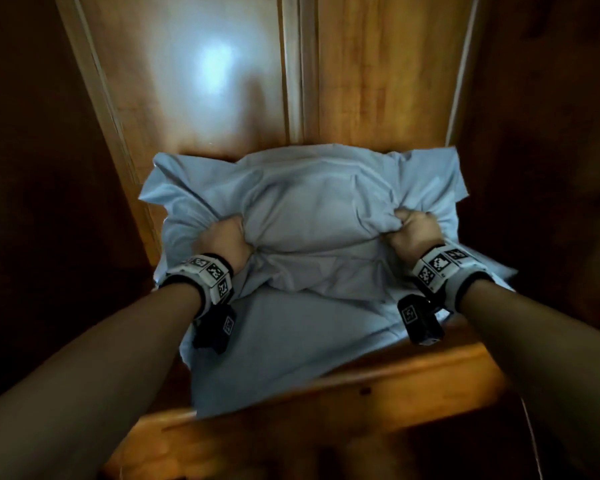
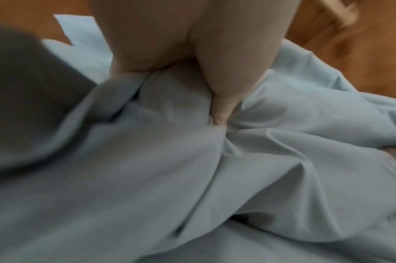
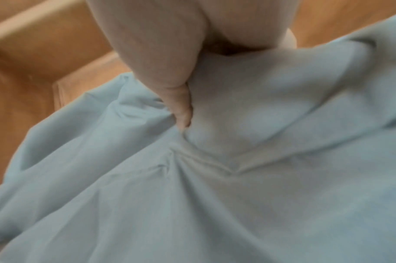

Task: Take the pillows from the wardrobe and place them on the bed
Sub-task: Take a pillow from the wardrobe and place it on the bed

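Observation:
A pale blue pillow [image 1: 312,206] lies on top of another pale blue pillow [image 1: 291,344] on a wooden wardrobe shelf [image 1: 378,386]. My left hand [image 1: 227,235] grips a bunch of the top pillow's cover on its left side. My right hand [image 1: 411,226] grips the cover on its right side. In the left wrist view my left hand [image 2: 192,71] has its fingers dug into the blue fabric [image 2: 192,169]. The right wrist view shows my right hand [image 3: 169,71] clenched on the same kind of fabric [image 3: 237,178]. The fingertips are buried in the folds.
The wooden back panel [image 1: 222,81] of the wardrobe rises behind the pillows, with a bright light reflection on it. Dark wooden side walls [image 1: 49,168] close in on the left and right. The shelf's front edge runs below my forearms.

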`<state>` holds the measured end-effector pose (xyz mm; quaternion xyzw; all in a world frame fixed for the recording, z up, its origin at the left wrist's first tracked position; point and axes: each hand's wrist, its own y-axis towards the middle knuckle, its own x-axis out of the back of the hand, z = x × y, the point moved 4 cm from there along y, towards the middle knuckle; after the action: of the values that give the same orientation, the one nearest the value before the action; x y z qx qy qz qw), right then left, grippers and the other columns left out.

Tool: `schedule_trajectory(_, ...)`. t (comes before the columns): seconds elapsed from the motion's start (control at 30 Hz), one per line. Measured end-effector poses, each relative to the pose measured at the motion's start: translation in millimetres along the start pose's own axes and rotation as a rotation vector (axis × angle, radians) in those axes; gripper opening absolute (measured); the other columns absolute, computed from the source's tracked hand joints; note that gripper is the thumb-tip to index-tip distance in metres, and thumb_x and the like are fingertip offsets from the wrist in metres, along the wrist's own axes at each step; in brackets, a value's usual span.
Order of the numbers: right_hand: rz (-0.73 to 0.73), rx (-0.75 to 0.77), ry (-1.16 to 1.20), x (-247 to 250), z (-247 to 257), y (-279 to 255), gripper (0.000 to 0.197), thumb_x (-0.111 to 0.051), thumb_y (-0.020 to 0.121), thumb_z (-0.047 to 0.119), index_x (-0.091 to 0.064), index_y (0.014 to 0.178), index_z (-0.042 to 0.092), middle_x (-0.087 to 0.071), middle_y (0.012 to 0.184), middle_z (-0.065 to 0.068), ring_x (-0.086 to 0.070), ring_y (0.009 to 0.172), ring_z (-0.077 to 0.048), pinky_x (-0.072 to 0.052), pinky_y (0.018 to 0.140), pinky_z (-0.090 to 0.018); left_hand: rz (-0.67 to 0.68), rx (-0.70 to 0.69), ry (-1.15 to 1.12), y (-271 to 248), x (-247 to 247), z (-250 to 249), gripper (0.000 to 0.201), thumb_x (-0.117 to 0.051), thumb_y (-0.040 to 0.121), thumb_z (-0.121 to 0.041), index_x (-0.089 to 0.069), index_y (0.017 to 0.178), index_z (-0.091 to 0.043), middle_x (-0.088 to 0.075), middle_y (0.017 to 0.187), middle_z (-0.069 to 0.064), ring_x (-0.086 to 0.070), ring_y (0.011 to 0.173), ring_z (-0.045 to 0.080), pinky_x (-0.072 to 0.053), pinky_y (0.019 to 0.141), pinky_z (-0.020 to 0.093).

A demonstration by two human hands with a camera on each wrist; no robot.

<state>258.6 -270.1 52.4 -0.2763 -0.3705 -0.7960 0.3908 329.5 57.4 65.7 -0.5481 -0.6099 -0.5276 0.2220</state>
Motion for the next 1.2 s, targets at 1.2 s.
schedule_trajectory(1.2, -0.027, -0.706, -0.472, 285, -213, -582, 0.039, -0.050, 0.082, 0.012, -0.067, 0.111, 0.029, -0.064, 0.115, -0.002, -0.038, 0.121, -0.032, -0.035, 0.101, -0.054, 0.953, -0.511, -0.139, -481, -181, -299, 0.026, -0.069, 0.083, -0.017, -0.056, 0.061, -0.010, -0.058, 0.059, 0.007, -0.057, 0.063, 0.030, -0.041, 0.061, 0.031)
